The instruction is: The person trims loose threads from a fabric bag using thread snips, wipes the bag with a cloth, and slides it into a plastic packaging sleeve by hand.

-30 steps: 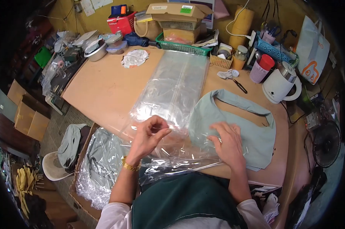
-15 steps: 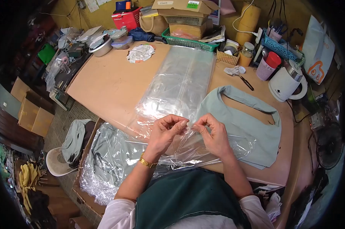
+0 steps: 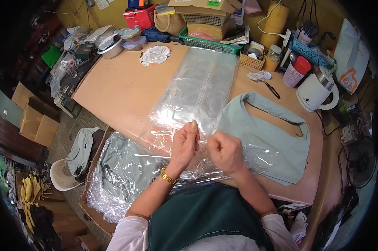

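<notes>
A crinkled clear plastic bag (image 3: 262, 158) stretches under and between my hands, across the table's near edge. My left hand (image 3: 185, 144) is closed on the bag's film, with its thumb pointing up. Curled into a fist, my right hand (image 3: 226, 152) also grips the film and is slightly blurred. Beyond them lies a flat stack of clear plastic bags (image 3: 199, 85). To the right a pale green garment (image 3: 281, 150) is spread on the table, partly under the film. At lower left, more pale green garments (image 3: 128, 167) in clear plastic fill a box.
Black thread snips (image 3: 272, 90) lie at the back right, near a white electric kettle (image 3: 314, 94). A green basket (image 3: 210, 45) stands at the table's far edge. A chair (image 3: 63, 175) with cloth over it is on the left, and a fan (image 3: 361, 161) on the right.
My hands have moved apart and turned from a fingertip pinch into closed grips. The left has shifted right and upright, and the right has rolled into a fist.
</notes>
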`<state>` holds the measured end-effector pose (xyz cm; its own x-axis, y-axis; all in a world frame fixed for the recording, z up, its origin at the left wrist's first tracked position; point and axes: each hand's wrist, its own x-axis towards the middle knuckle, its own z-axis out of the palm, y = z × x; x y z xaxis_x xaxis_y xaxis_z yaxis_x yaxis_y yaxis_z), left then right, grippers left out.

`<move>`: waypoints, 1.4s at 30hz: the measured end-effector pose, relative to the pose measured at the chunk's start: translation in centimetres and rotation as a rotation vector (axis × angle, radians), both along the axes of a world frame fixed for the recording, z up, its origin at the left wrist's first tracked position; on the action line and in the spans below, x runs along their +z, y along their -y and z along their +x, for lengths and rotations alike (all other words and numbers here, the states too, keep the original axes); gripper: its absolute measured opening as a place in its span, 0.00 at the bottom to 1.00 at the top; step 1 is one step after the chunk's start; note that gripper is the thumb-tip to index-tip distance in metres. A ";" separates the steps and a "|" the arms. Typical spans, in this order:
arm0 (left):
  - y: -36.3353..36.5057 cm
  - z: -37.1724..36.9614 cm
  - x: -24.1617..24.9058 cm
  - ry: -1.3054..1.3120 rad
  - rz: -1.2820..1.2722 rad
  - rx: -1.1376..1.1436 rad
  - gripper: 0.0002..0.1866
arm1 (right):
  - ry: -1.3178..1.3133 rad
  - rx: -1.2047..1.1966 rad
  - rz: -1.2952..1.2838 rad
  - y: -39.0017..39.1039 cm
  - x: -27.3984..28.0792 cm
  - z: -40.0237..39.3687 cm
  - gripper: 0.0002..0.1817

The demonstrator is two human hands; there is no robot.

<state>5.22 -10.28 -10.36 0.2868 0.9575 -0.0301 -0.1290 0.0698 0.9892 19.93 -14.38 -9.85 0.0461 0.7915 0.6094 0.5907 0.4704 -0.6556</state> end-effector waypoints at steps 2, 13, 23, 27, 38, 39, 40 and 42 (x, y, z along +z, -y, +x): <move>-0.2 1.8 -2.4 0.029 0.079 0.033 0.24 | 0.097 0.064 0.138 -0.2 0.6 -1.5 0.15; 1.0 2.4 -3.6 0.409 -0.310 -0.058 0.23 | 0.199 0.081 0.256 -1.3 -1.5 -0.3 0.15; 0.5 -0.3 0.4 -0.018 0.016 0.009 0.09 | -0.425 0.193 -0.483 -0.2 -0.3 2.3 0.09; 0.3 0.3 -1.4 0.161 0.128 0.012 0.12 | -0.179 0.141 -0.328 0.2 -1.1 1.6 0.09; -0.2 -1.6 -1.4 -0.051 0.073 -0.600 0.11 | -0.908 0.328 -0.419 1.0 0.3 3.1 0.09; -0.3 -1.3 -1.8 0.027 0.136 -0.408 0.15 | -0.906 0.328 -0.419 1.2 1.1 3.6 0.09; -0.4 -1.5 -1.6 0.026 0.135 -0.407 0.15 | -0.577 0.464 -0.503 1.2 1.7 4.1 0.09; -1.0 -2.8 -0.5 0.362 -0.179 -0.191 0.18 | -0.244 0.588 -0.574 1.2 1.7 4.9 0.10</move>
<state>2.46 -9.24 -10.88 0.4803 0.8753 -0.0560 -0.4330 0.2921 0.8528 24.83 -15.55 -8.13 -0.3908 0.9107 0.1336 0.1660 0.2125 -0.9630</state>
